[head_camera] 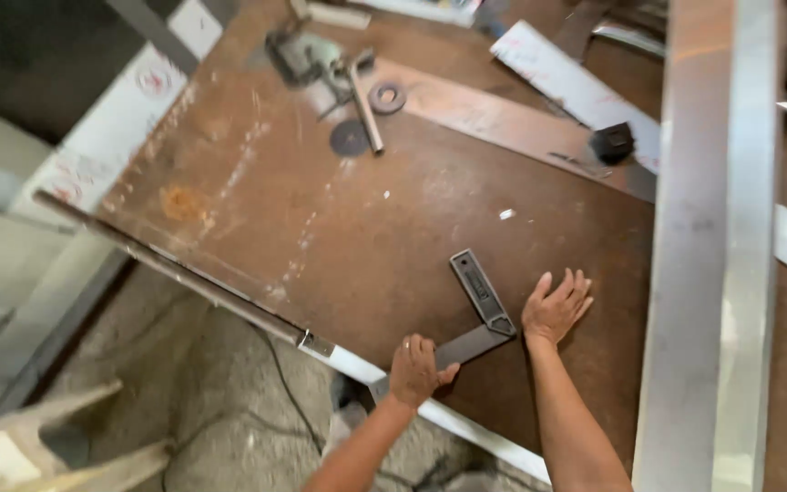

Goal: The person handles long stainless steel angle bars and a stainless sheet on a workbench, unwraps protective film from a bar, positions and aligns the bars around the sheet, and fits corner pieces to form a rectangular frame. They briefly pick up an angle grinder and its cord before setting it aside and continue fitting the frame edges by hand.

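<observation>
A dark metal try square [482, 296] lies on the rusty brown steel table [348, 228] near its front edge. My left hand [416, 369] grips the end of the square's blade at the table edge. My right hand [556, 308] rests flat with fingers spread on the table, touching the square's corner from the right. A light metal strip [357, 366] runs along the table's front edge under my left hand.
A long square aluminium tube [717, 246] crosses the right side. At the back lie a grinder disc [350, 138], a washer [387, 97], a metal bar [365, 102], a small black block [612, 142] and flat strips. A concrete floor with a cable [289, 392] lies below.
</observation>
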